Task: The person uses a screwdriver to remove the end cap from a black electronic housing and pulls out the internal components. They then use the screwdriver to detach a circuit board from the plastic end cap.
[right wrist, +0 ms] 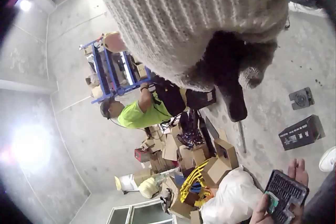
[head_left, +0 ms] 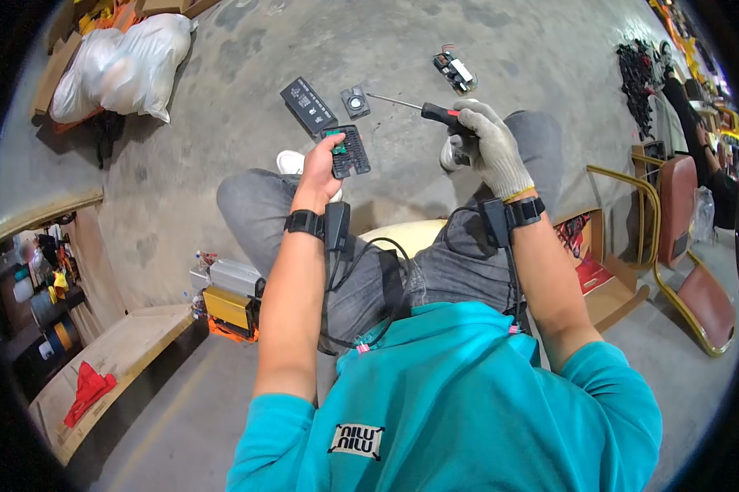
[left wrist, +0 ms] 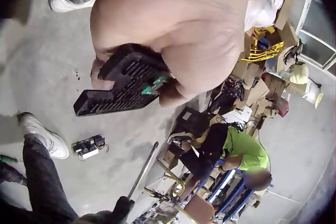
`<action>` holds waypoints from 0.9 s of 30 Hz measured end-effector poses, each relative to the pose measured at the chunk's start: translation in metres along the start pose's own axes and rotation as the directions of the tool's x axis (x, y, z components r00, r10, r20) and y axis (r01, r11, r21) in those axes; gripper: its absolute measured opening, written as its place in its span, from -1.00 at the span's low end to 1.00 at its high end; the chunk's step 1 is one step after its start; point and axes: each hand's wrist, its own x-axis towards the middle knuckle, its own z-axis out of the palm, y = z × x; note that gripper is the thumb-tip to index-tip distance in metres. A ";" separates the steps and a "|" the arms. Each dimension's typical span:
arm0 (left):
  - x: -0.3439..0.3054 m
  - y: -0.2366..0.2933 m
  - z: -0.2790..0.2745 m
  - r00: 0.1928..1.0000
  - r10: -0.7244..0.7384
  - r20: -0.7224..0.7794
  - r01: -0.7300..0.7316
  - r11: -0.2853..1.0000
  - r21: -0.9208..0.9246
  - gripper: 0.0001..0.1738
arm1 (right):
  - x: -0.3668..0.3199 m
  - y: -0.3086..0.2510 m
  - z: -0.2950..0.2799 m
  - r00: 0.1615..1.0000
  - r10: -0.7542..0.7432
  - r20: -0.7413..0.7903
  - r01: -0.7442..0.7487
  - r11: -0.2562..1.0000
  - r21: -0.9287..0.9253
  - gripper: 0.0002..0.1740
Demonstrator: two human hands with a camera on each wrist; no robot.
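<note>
Two legs in grey trousers (head_left: pixel 259 217) are bending across the middle of the head view, on either side of the work, while a bulging white bag (head_left: pixel 123 70) is sitting at upper left. Right of centre, the gloved right hand (head_left: pixel 494 148) is curling its fingers round the handle of a screwdriver (head_left: pixel 440 115), whose long axis is running leftward and slightly up the frame, its tip ending near upper centre. Left of centre, the bare left hand (head_left: pixel 314 170) is pinching a slotted black plate, its thumb lying on the upper face. Just above it in the frame, a black box with pale lettering (head_left: pixel 308 106) is lying on the floor. The black plate (head_left: pixel 354 157) is extending to the right of the left hand, its long axis slanting steeply from upper left to lower right; from the right hand it is lying leftward and a little lower. The telling relation appears to be the gap there: the screwdriver's tip is pointing past the plate's upper right, apart from it. A circuit board (head_left: pixel 454 72) is resting at upper right of centre, and a small square module (head_left: pixel 355 102) is lying beside the box. Smallest, a green piece (head_left: pixel 335 145) is showing on the plate by the thumb.
</note>
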 end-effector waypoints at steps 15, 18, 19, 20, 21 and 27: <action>0.039 0.009 0.023 0.982 -0.003 0.190 -0.001 1.000 0.021 -0.51 | 0.004 0.006 -0.011 1.000 0.007 -0.021 -0.003 0.982 0.188 -0.72; 0.026 0.018 0.027 0.987 -0.001 0.158 0.013 0.997 -0.073 -0.49 | 0.000 0.001 -0.007 1.000 0.019 -0.019 -0.014 0.979 0.201 -0.69; 0.020 0.020 0.028 0.985 0.013 0.173 0.010 0.991 -0.133 -0.48 | -0.001 0.000 -0.005 1.000 0.007 -0.020 -0.003 0.979 0.204 -0.69; 0.013 0.023 0.029 0.986 0.016 0.169 0.007 0.991 -0.134 -0.48 | -0.001 -0.001 -0.005 1.000 0.008 -0.014 -0.005 0.979 0.205 -0.69; 0.006 0.027 0.032 0.982 0.047 0.184 -0.018 0.988 -0.153 -0.47 | -0.002 -0.002 -0.008 0.999 0.033 -0.004 -0.031 0.985 0.172 -0.68; -0.025 0.039 0.026 0.978 0.109 0.176 -0.061 0.965 -0.254 -0.41 | -0.001 -0.002 -0.008 0.999 0.037 0.009 -0.037 0.988 0.151 -0.67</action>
